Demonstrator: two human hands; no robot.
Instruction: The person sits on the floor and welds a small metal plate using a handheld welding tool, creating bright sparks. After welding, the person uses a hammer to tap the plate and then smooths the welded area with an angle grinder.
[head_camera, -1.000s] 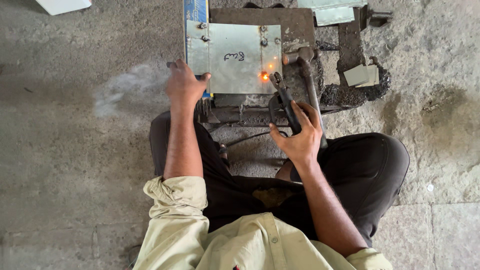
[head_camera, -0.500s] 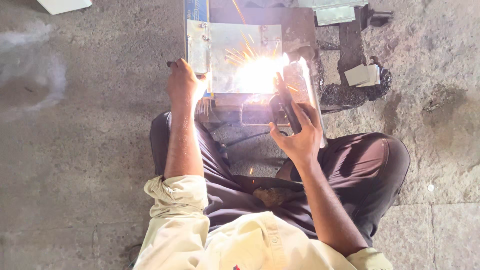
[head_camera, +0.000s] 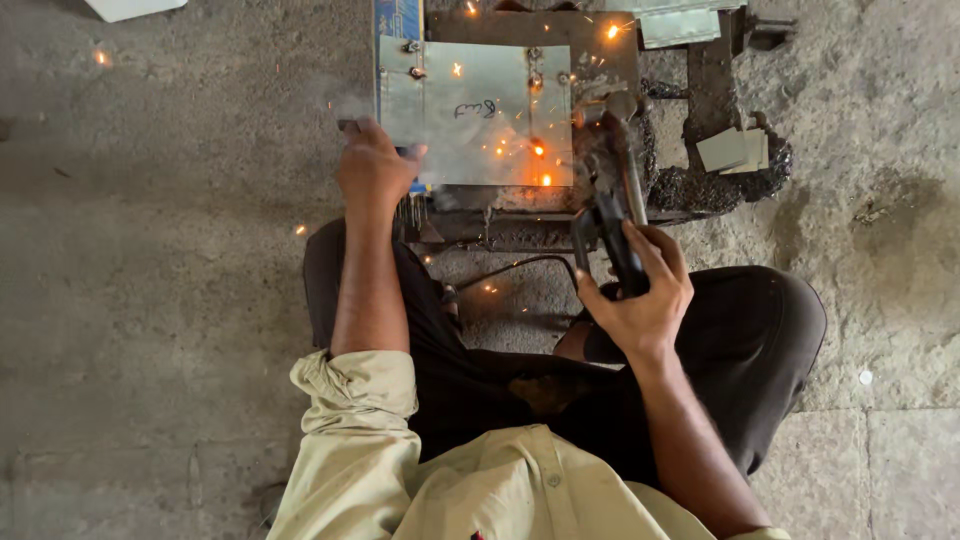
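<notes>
A grey sheet-metal plate (head_camera: 475, 110) lies flat on a dark, rusty metal stand (head_camera: 600, 50) set on the concrete floor (head_camera: 150, 300), straight in front of the seated person. The plate is roughly square, with small fasteners near its upper corners and a dark scribble near its middle. Two orange glowing spots sit close to its lower right corner, and loose sparks are scattered over the plate, the stand and the floor.

The left hand (head_camera: 372, 170) rests at the plate's lower left edge, its fingers curled and pressed against that edge; a small dark item shows just above the knuckles, too blurred to identify. The right hand (head_camera: 640, 295) is closed around the handle of a dark electrode holder (head_camera: 605, 190), fingers wrapped tight on it, with the holder's head reaching up toward the plate's right edge beside the glowing spots. A black cable (head_camera: 510, 268) curves from below the holder across the floor between the person's knees.

A blue strip (head_camera: 398, 18) lies along the plate's upper left side. To the right of the stand, a few small pale metal pieces (head_camera: 730, 150) lie on a heap of dark slag. The person wears a pale yellow shirt with rolled sleeves and dark trousers.
</notes>
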